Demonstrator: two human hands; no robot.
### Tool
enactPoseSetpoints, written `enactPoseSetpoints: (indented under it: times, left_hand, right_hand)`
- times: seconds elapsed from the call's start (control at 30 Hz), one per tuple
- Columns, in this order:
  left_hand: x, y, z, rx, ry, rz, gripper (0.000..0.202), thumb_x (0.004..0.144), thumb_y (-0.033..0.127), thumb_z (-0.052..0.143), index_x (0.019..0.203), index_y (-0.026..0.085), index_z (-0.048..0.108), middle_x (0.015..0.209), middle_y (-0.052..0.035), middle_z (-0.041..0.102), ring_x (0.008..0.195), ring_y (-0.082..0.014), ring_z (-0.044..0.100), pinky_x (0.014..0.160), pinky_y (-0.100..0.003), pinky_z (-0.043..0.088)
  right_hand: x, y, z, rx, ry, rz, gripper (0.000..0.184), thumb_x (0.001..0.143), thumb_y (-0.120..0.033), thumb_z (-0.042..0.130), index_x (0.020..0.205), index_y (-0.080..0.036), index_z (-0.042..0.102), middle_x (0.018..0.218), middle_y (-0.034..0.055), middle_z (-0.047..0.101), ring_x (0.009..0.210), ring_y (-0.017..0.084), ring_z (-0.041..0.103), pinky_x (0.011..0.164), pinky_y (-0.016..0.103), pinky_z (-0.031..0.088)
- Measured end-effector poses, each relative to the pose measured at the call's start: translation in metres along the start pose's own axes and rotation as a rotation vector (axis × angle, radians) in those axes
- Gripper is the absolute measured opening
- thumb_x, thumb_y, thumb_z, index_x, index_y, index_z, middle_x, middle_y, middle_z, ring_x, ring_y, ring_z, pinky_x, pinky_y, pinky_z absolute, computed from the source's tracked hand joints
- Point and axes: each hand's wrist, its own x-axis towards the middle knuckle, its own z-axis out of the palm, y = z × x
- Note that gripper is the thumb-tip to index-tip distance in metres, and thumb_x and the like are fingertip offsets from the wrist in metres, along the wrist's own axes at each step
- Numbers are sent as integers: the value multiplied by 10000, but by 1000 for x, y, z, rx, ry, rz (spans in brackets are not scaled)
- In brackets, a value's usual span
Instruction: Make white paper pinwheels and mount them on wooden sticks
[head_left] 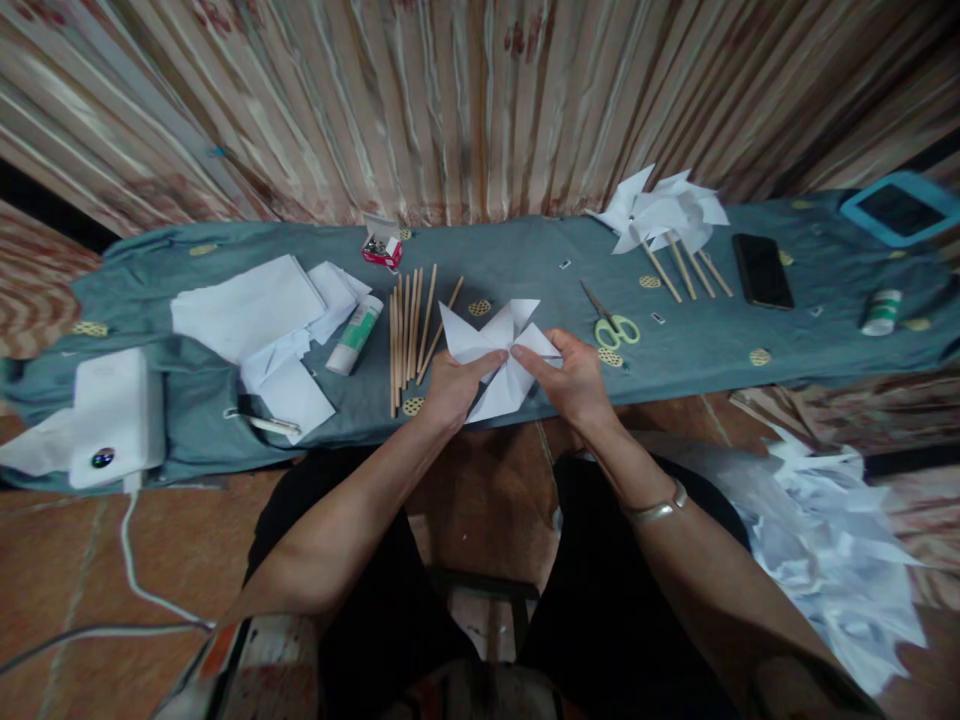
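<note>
Evidently, the left hand (450, 388) and right hand (576, 378) are both pinching the centre of the white folded paper pinwheel (487, 345) over the grey-blue tablecloth's (525, 262) near edge, seemingly so its gathered corners are not springing apart.

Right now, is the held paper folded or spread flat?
Folded: paper pinwheel corners bend to the centre, pinched by left hand and right hand.

Single view from the camera on my head, facing forward and down. My left hand (450, 385) and right hand (574, 378) sit near, mid-frame, at the table (525, 260) edge.
</note>
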Motion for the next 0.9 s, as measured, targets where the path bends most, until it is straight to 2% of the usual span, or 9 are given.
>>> enactPoseSetpoints:
  times: [0.2, 0.3, 0.43, 0.57, 0.77, 0.9]
  left_hand:
    - [2, 4, -8, 11, -39, -76, 332, 416, 240, 878, 674, 133, 698, 656, -12, 711, 586, -157, 632, 637, -296, 508]
    - [1, 3, -12, 59, -49, -94, 357, 400, 242, 893, 679, 127, 704, 635, -16, 707, 577, -161, 634, 622, -296, 511]
    - [-2, 2, -13, 111, -75, -61, 355, 410, 250, 898, 688, 122, 717, 672, -22, 721, 589, -155, 638, 622, -283, 514]
    - [-3, 3, -14, 160, -87, -9, 344, 416, 240, 893, 694, 130, 722, 678, -13, 718, 589, -148, 627, 607, -265, 498]
    - [-2, 0, -16, 281, -79, 27, 287, 472, 262, 858, 671, 126, 703, 643, -8, 689, 568, -149, 612, 578, -258, 471]
    - [0, 5, -18, 274, -140, -2, 320, 466, 298, 865, 685, 123, 711, 654, -11, 698, 579, -149, 617, 591, -260, 474]
  right_hand:
    - [7, -10, -18, 419, -128, 226, 359, 598, -495, 813, 775, -215, 675, 717, 21, 715, 681, 188, 666, 614, 301, 535]
    - [5, -15, -23, 500, -210, 327, 333, 584, -444, 832, 771, -204, 698, 730, 28, 729, 677, 186, 676, 608, 292, 542]
    - [0, -18, -17, 504, -290, 425, 345, 524, -358, 872, 767, -192, 692, 748, 26, 743, 617, 168, 666, 556, 271, 529]
    - [-1, -13, -8, 516, -277, 419, 437, 436, -254, 907, 796, -175, 673, 737, 20, 748, 606, 160, 668, 605, 277, 542]
    - [0, -3, -3, 482, -258, 380, 531, 439, -300, 906, 892, -181, 656, 710, 2, 734, 595, 182, 669, 605, 321, 538]
    - [1, -1, -3, 465, -239, 335, 503, 455, -336, 898, 861, -179, 645, 701, -4, 724, 589, 173, 659, 616, 323, 533]
